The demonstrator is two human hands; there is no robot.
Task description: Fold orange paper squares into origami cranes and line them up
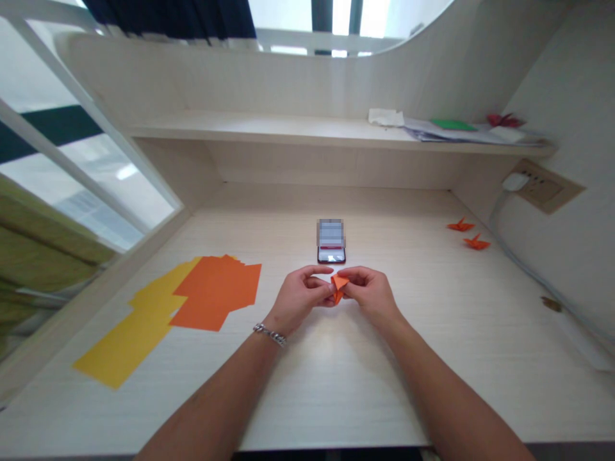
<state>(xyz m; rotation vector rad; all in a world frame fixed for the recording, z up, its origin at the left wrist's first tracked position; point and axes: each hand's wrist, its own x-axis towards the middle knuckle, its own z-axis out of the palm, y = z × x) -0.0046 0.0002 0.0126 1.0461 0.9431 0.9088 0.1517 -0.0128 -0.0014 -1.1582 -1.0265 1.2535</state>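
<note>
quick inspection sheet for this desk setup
surface: pale wood-grain desk, small brown scrap near right wall
job's things: folded orange paper between hands; loose orange sheets and yellow sheets at left; two folded orange figures at right
clutter: phone beyond hands; papers on shelf
grippers: left hand and right hand both pinch the paper
cables: white cable along right wall
surroundings: window at left

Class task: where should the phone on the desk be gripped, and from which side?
Take the phone by its long edges, coming from the near side, past the folded orange paper: it lies flat on the desk, and its narrow width probably suits a pinch.
</note>
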